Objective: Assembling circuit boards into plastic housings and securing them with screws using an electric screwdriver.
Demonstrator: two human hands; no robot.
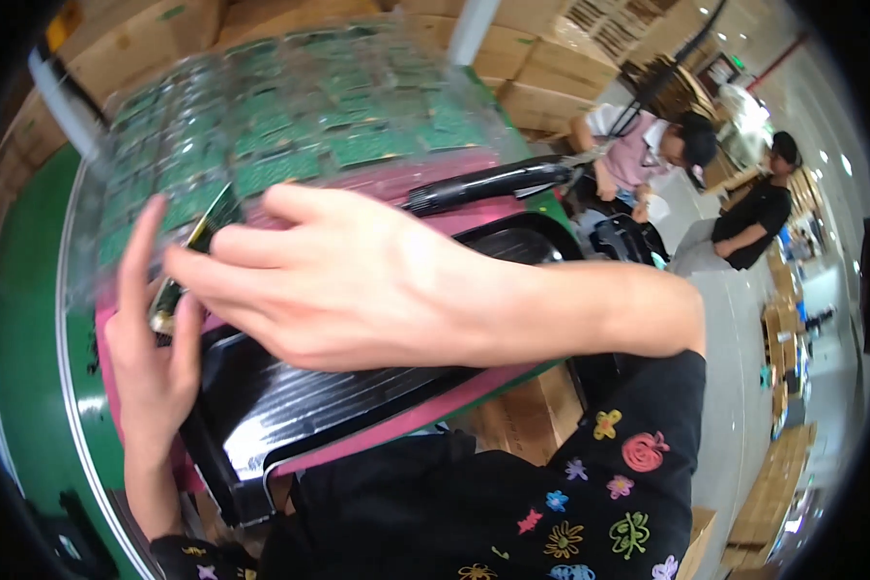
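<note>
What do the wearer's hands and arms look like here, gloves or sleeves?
No gloves: both the left hand and right hand are bare, no rings or watch visible. Forearms are bare; black sleeves printed with small multicoloured flower-like doodles start higher up the arms.

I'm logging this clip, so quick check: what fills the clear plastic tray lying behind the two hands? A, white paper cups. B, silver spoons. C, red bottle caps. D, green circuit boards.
D: the clear plastic tray holds rows of small green circuit boards, and the left hand and right hand pinch one more such board at its near edge.
</note>
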